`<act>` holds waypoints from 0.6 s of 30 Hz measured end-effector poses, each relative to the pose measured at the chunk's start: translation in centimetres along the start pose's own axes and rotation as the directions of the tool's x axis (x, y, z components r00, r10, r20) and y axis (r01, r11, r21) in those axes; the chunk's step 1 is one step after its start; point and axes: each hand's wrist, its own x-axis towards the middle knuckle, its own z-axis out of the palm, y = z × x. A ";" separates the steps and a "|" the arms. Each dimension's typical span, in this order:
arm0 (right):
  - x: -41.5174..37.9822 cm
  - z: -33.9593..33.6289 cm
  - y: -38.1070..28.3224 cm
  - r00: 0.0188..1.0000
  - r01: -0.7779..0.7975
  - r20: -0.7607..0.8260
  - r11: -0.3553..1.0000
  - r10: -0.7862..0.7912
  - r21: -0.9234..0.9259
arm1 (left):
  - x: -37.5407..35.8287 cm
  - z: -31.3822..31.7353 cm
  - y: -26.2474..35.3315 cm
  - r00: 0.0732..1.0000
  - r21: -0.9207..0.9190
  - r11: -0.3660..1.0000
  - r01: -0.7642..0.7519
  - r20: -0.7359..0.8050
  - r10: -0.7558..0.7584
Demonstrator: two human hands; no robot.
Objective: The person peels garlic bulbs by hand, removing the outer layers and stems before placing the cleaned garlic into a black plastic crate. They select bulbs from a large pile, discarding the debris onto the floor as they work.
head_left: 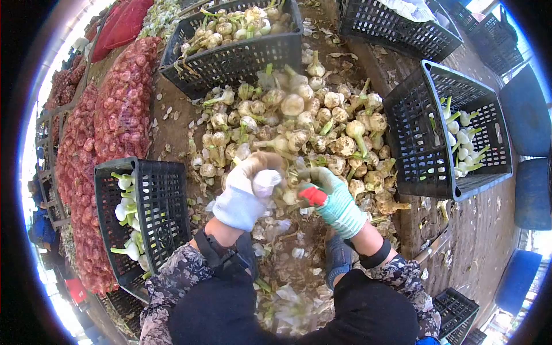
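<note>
My left hand, in a white and tan glove, is curled closed above the near edge of a pile of garlic bulbs. Across a narrow gap, my right hand wears a green glove with red wrapping at a finger. Its fingers bend inward toward the left hand. Motion blurs the fingertips of both, and I cannot make out what they hold. The bulbs in the pile are dirty and tan, some with green stem stubs. One bulb higher in the pile looks smeared by motion.
A crate of untrimmed garlic stands behind the pile. Black crates with cleaner white bulbs stand left and right. Red mesh sacks line the left side, blue barrels the right. Peelings litter the floor.
</note>
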 end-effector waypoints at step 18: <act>0.7 1.8 -3.6 0.877 0.480 0.176 0.794 -0.447 -0.374 | -0.4 1.9 0.5 0.959 -0.266 0.922 0.282 0.040 -0.282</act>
